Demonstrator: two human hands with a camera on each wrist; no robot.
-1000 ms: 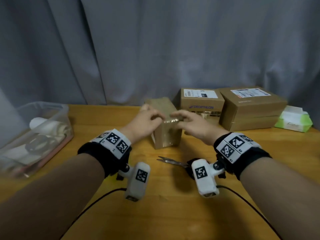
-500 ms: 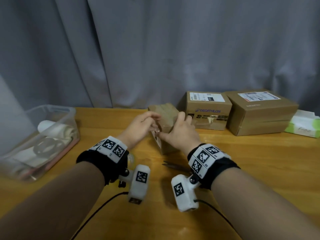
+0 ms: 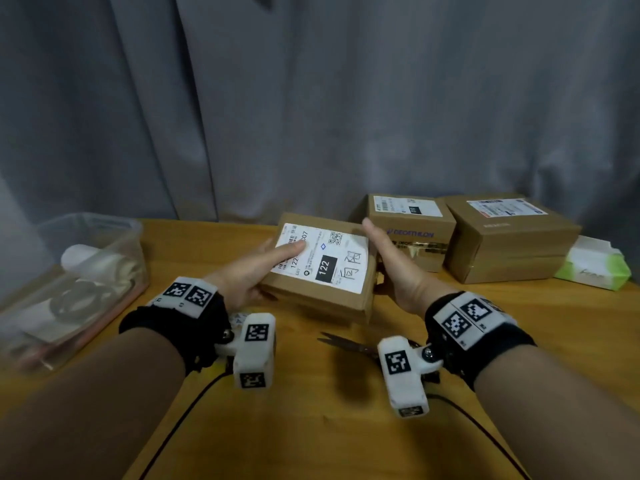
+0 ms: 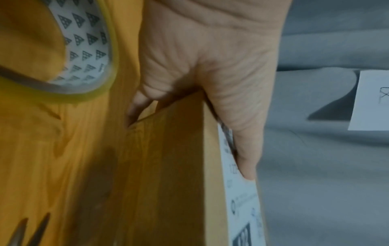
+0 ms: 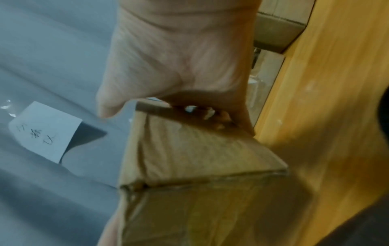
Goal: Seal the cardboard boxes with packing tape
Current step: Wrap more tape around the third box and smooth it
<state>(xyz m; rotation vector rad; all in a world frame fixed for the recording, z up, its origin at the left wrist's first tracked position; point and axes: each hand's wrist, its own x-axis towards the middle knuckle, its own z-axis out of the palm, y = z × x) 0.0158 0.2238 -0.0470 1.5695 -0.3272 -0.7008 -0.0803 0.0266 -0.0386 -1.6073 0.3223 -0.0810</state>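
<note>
Fingers (image 3: 292, 249) of both hands gripping small brown cardboard box (image 3: 313, 299) w/ white label, sides clamped; looking light, stiff.

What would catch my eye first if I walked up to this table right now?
Most likely the small cardboard box at the middle of the wooden table, held between the left hand and right hand, its big white shipping label facing up. Next, the black-and-white patterned wristbands on both arms, and two more boxes lined up at the back against the grey curtain.
</note>
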